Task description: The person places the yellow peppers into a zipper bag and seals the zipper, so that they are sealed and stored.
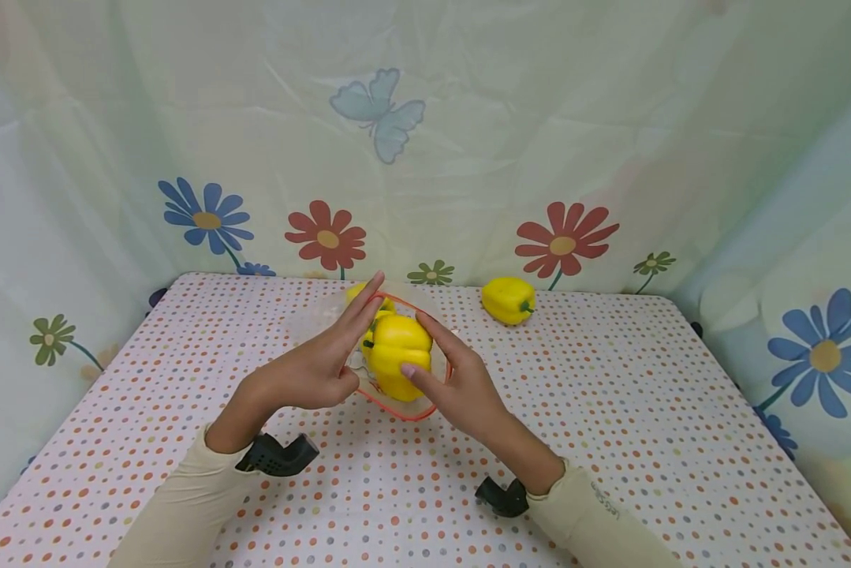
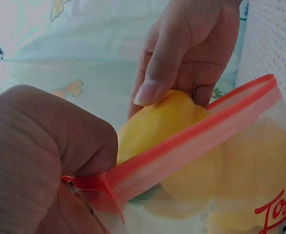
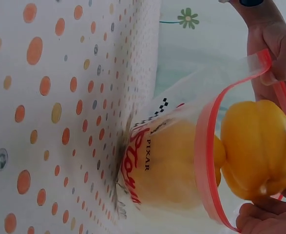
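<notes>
A clear zip bag (image 3: 147,165) with a red rim and printed lettering stands on the table with its mouth open. My left hand (image 1: 319,367) pinches the rim at one end between thumb and curled fingers. In my right hand (image 1: 464,386), a yellow bell pepper (image 1: 397,359) is held at the mouth, partly inside the rim, with the thumb on its near side. Through the bag's wall more yellow bell peppers (image 3: 169,165) show lower down; their number is hard to tell. The fingers on the far side of the held pepper are partly hidden.
Another yellow bell pepper (image 1: 508,300) lies on its side near the table's back edge, right of the bag. A dotted cloth covers the table (image 1: 610,394). Behind it hangs a flowered curtain (image 1: 453,158), which also lines both sides.
</notes>
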The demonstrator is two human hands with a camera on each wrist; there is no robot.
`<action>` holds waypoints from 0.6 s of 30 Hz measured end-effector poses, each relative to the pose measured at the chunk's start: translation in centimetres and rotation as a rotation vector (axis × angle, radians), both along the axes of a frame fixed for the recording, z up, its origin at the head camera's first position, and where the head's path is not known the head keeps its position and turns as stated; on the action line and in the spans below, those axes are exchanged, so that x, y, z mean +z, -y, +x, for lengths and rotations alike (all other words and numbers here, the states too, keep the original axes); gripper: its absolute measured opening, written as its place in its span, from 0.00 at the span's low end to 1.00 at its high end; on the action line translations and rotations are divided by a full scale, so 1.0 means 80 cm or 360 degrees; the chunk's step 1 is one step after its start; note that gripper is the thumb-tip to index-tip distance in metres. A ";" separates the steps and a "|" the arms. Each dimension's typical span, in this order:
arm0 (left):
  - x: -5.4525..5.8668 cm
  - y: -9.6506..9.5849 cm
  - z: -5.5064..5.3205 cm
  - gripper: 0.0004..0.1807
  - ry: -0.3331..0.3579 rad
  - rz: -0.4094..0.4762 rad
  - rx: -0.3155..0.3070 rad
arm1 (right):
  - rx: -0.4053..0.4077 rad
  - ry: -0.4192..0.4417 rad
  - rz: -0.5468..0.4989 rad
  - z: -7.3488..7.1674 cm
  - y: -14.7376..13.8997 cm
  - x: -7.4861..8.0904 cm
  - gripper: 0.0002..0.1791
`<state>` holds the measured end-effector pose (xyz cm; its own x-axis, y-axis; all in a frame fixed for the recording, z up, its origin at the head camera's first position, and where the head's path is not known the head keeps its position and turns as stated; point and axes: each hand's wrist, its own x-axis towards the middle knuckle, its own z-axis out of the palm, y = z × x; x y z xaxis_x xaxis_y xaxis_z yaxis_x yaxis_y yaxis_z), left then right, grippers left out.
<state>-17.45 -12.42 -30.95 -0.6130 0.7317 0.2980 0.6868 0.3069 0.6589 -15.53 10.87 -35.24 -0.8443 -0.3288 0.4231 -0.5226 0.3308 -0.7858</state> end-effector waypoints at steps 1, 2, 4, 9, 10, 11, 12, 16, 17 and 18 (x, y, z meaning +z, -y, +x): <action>0.000 0.000 0.000 0.58 -0.0004 -0.0002 0.0004 | -0.0007 -0.0020 0.0020 0.000 0.000 0.000 0.37; 0.000 0.000 0.000 0.58 -0.0006 -0.0003 0.0009 | -0.0010 -0.0033 0.0031 0.000 0.000 -0.001 0.36; 0.000 0.000 0.001 0.57 0.0004 -0.0003 0.0024 | -0.0027 -0.0045 0.0057 0.000 0.000 -0.001 0.35; 0.001 0.001 0.002 0.57 -0.0023 -0.0029 0.0058 | -0.0046 -0.0044 0.0106 0.002 -0.001 0.000 0.34; 0.001 0.001 0.002 0.57 -0.0033 -0.0034 0.0063 | -0.0044 -0.0046 0.0111 0.002 -0.002 0.001 0.34; 0.002 0.001 0.002 0.57 -0.0041 -0.0040 0.0067 | -0.0044 -0.0053 0.0118 0.003 -0.002 0.001 0.34; 0.003 0.001 0.002 0.57 -0.0047 -0.0042 0.0069 | -0.0040 -0.0063 0.0122 0.003 -0.002 0.002 0.33; 0.006 0.003 0.003 0.56 -0.0057 -0.0042 0.0071 | -0.0034 -0.0131 0.0099 0.003 -0.004 0.007 0.30; 0.007 0.003 0.003 0.56 -0.0062 -0.0040 0.0072 | -0.0038 -0.0150 0.0091 0.003 -0.005 0.008 0.30; 0.007 0.004 0.003 0.55 -0.0066 -0.0036 0.0073 | -0.0041 -0.0166 0.0080 0.003 -0.005 0.010 0.29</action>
